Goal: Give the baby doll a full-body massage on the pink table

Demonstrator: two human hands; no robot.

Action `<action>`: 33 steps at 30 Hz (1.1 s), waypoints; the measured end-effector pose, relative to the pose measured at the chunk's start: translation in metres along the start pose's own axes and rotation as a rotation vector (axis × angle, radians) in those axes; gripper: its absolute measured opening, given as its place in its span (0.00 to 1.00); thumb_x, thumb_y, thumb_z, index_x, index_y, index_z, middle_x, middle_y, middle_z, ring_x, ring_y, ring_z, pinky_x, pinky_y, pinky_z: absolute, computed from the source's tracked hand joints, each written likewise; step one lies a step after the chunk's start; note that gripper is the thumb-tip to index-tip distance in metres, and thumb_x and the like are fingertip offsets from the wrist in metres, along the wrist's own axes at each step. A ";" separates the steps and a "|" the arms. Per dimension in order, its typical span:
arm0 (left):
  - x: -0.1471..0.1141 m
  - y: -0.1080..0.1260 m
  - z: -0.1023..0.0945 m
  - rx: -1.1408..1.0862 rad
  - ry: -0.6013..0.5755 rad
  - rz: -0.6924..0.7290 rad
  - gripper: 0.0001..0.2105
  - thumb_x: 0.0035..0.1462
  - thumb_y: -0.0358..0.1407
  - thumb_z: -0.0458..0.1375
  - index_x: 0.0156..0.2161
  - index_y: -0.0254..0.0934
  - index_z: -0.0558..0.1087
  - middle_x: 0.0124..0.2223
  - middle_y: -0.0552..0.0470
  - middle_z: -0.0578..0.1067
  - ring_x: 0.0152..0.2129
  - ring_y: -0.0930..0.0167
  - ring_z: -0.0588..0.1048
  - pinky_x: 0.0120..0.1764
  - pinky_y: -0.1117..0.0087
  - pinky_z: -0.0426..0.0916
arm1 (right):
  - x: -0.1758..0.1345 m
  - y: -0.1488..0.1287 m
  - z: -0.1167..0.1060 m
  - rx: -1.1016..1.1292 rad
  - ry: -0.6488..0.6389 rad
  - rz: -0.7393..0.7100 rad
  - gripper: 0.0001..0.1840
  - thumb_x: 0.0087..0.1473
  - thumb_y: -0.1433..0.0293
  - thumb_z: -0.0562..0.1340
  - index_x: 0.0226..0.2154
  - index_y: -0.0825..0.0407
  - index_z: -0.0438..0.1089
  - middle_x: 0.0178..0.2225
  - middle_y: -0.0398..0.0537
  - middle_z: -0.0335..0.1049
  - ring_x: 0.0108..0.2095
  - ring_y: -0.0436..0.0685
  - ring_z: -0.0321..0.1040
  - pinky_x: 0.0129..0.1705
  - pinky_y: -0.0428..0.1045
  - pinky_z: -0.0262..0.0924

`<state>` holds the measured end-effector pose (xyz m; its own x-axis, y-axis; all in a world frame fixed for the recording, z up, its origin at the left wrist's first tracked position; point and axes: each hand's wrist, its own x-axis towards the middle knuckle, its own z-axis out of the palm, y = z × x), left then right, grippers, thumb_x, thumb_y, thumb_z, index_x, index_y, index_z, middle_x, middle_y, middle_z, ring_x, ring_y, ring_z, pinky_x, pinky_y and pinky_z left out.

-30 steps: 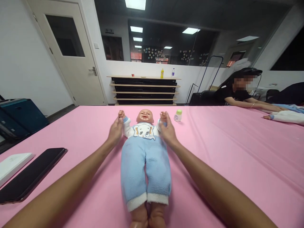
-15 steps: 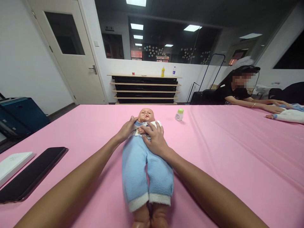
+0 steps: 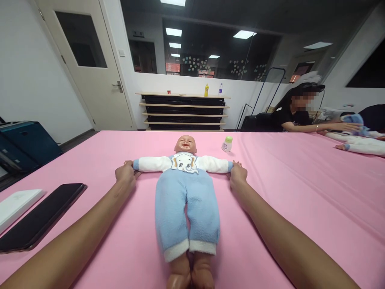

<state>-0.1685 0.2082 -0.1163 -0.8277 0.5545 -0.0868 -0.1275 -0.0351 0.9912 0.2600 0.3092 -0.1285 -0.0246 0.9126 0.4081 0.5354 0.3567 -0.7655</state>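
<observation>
A baby doll [image 3: 186,200] lies on its back on the pink-covered table [image 3: 279,172], head away from me and feet towards me. It wears blue trousers and a white top with an elephant face. Both its arms are stretched straight out sideways. My left hand [image 3: 125,176] is closed around the doll's hand at the left cuff. On the other side, my right hand [image 3: 238,175] grips the doll's other hand by the blue cuff. My fingers are partly hidden beneath the doll's hands.
A small bottle with a green cap [image 3: 227,144] stands beyond the doll's right-hand arm. At left lie a black phone [image 3: 42,216] and a white box [image 3: 18,206]. Across the table on the right, another person [image 3: 296,110] handles another doll [image 3: 361,145].
My hands have moved apart from the doll's chest, drawing its arms from folded to spread wide. The elephant print is now uncovered. The other person's hands have lifted blue cloth.
</observation>
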 end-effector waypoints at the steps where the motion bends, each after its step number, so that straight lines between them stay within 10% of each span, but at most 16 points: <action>1: 0.001 0.000 -0.002 0.005 0.006 0.006 0.10 0.51 0.35 0.58 0.38 0.34 0.67 0.36 0.49 0.73 0.33 0.67 0.75 0.31 0.65 0.76 | 0.003 0.005 -0.002 0.032 0.030 0.051 0.30 0.67 0.52 0.39 0.55 0.49 0.65 0.36 0.54 0.74 0.44 0.64 0.74 0.40 0.59 0.72; 8: 0.004 0.054 0.006 0.186 -0.110 0.242 0.10 0.43 0.39 0.63 0.27 0.32 0.73 0.25 0.50 0.72 0.21 0.71 0.70 0.23 0.69 0.69 | 0.031 -0.019 -0.030 0.160 0.184 0.323 0.24 0.58 0.53 0.58 0.45 0.56 0.71 0.39 0.56 0.74 0.40 0.63 0.73 0.39 0.55 0.71; 12: -0.016 0.099 0.041 0.310 -0.373 0.393 0.08 0.41 0.36 0.63 0.27 0.31 0.77 0.26 0.45 0.76 0.20 0.68 0.72 0.22 0.67 0.69 | 0.033 -0.087 -0.024 0.214 0.161 0.073 0.22 0.56 0.56 0.61 0.44 0.55 0.74 0.44 0.53 0.74 0.46 0.62 0.71 0.52 0.56 0.67; 18: -0.062 0.139 0.134 0.864 -0.686 0.503 0.04 0.36 0.29 0.64 0.18 0.29 0.75 0.19 0.40 0.74 0.19 0.60 0.75 0.26 0.62 0.71 | -0.016 -0.189 0.037 -0.168 -0.068 -0.339 0.15 0.61 0.73 0.55 0.44 0.55 0.75 0.46 0.60 0.70 0.51 0.68 0.65 0.53 0.65 0.61; 24: -0.118 0.136 0.205 1.350 -0.899 0.567 0.06 0.34 0.24 0.64 0.14 0.28 0.71 0.20 0.38 0.76 0.24 0.58 0.79 0.31 0.63 0.72 | -0.055 -0.210 0.098 -0.407 -0.308 -0.503 0.19 0.59 0.78 0.51 0.46 0.60 0.74 0.47 0.68 0.67 0.55 0.76 0.58 0.53 0.73 0.56; 28: -0.111 0.148 0.194 1.281 -0.909 0.487 0.03 0.35 0.25 0.63 0.16 0.28 0.72 0.21 0.40 0.76 0.23 0.60 0.78 0.29 0.65 0.73 | -0.048 -0.210 0.075 -0.536 -0.288 -0.531 0.19 0.60 0.78 0.50 0.48 0.61 0.72 0.48 0.68 0.68 0.54 0.72 0.60 0.51 0.65 0.60; 33: -0.031 0.176 0.116 0.844 -0.837 0.311 0.07 0.35 0.30 0.66 0.19 0.32 0.70 0.22 0.44 0.75 0.21 0.64 0.76 0.27 0.67 0.73 | -0.011 -0.178 -0.003 -0.475 -0.070 -0.327 0.14 0.62 0.68 0.54 0.44 0.57 0.70 0.45 0.59 0.70 0.44 0.60 0.66 0.46 0.53 0.62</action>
<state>-0.1021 0.2811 0.0721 -0.1142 0.9921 -0.0522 0.6636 0.1153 0.7392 0.1677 0.2348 0.0047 -0.2991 0.7869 0.5398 0.8103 0.5081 -0.2918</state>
